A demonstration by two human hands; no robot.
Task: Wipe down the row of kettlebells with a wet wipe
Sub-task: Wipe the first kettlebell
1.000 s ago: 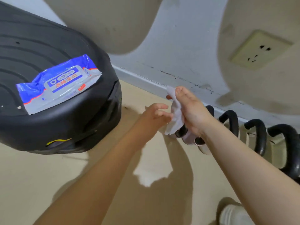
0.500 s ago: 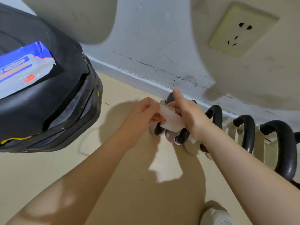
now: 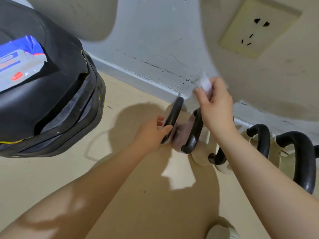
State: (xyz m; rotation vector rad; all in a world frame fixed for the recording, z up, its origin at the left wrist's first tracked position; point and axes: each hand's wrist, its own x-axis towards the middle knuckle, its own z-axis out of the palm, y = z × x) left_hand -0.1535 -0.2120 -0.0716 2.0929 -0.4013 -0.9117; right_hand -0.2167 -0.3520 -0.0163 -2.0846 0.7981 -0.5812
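A row of kettlebells with black handles and pale bodies stands along the wall on the floor. My left hand grips the black handle of the leftmost kettlebell. My right hand is raised above the second kettlebell and pinches a crumpled white wet wipe, blurred by motion. Further kettlebells continue to the right, the largest handle at the frame's edge. My right forearm hides part of the third kettlebell.
A black ribbed machine housing looms at the left, with a blue and white pack of wipes lying on it. A wall socket sits high on the wall. A white shoe shows at the bottom.
My right hand has lifted the wipe up off the kettlebells, away from my left hand. My left hand has let go of the wipe and taken hold of the leftmost handle.
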